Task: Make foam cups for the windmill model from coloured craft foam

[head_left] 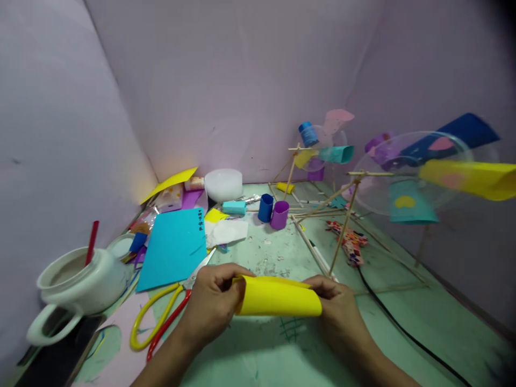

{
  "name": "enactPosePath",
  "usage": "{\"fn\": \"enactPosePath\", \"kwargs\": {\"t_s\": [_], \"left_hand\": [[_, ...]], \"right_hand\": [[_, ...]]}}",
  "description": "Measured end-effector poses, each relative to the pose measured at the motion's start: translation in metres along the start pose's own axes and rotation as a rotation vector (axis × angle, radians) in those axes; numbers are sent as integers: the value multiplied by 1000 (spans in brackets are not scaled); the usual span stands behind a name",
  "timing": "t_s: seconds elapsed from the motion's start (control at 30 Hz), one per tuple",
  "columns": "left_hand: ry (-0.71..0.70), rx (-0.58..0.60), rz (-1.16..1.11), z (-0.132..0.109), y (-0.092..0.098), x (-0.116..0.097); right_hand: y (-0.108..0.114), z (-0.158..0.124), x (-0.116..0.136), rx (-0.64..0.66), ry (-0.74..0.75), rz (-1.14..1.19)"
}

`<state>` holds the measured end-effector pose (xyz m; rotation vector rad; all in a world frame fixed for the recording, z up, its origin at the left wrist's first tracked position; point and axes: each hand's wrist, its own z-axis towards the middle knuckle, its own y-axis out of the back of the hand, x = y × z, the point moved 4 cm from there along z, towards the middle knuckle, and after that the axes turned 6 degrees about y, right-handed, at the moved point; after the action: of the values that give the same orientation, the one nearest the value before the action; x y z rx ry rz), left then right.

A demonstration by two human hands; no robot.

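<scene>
A sheet of yellow paper (280, 298), curled into a loose roll, spans the space between my hands above the table. My left hand (220, 295) pinches its left end, thumb and fingers closed on the edge. At the other end, my right hand (332, 301) grips the paper, with some fingertips hidden behind it. Just left of my left hand lies a pair of scissors (171, 312) with one yellow and one red handle. Beyond my hands stand a blue paper tube (265, 208) and a purple paper tube (279, 215), side by side.
A white teapot-like pot (80, 282) holds a red stick at left, near a cyan sheet (173, 247). Stick frames carry wheels with paper tubes, the larger wheel (411, 177) at right. A glue gun (350, 242) in patterned wrapping trails a black cable (397, 320). Walls enclose the table.
</scene>
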<state>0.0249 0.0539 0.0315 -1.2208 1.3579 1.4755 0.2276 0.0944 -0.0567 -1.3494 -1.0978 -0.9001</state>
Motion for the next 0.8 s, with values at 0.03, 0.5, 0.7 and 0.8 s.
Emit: {"fn": "enactPosePath", "kwargs": {"t_s": [0.03, 0.5, 0.7, 0.8], "left_hand": [[-8, 9, -1, 1, 0, 2], [-26, 37, -104, 1, 0, 23], [11, 15, -112, 0, 1, 25], [37, 11, -141, -1, 0, 26]], "right_hand": [[0, 0, 0, 0, 10, -8], [-4, -5, 9, 2, 37, -22], [-5, -6, 7, 5, 39, -26], [-5, -6, 8, 2, 36, -15]]}}
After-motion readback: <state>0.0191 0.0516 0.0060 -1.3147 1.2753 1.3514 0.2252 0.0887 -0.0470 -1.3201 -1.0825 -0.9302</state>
